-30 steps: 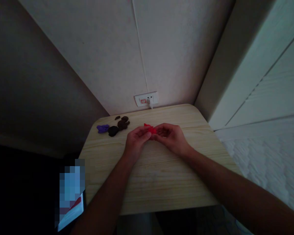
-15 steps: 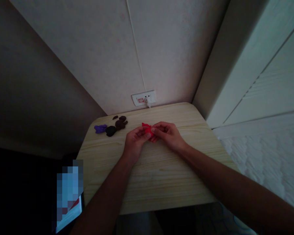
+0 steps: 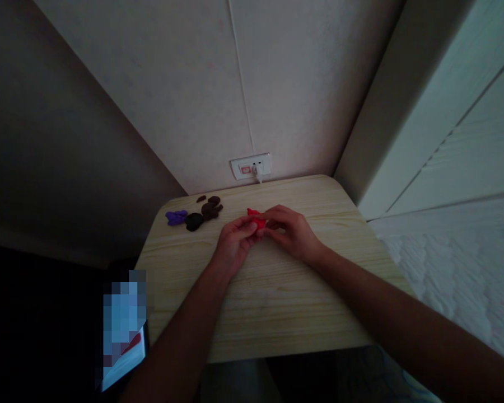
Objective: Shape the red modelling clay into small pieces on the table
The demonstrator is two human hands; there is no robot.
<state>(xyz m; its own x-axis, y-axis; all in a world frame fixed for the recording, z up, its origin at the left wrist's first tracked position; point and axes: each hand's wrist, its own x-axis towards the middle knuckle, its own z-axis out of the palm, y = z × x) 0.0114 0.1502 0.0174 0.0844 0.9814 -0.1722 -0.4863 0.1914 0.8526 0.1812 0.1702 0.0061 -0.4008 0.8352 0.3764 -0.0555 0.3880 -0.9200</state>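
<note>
My left hand [image 3: 235,242] and right hand [image 3: 289,230] meet low over the tabletop [image 3: 277,302], both grips closed narrowly on one small red lump [image 3: 257,220], which is pinched between the fingertips of the two hands; holding it from opposite sides leaves its top exposed and, I judge, lets either side be pressed or pulled. Left of the grip and well apart lie several dark brown pieces [image 3: 205,211] with a purple piece [image 3: 176,217] just beyond them. Beyond the grip the tabletop ends at the wall, under a socket plate [image 3: 251,166]. Nearer me and to the right of the grip, bare wood runs to the rounded edges.
</note>
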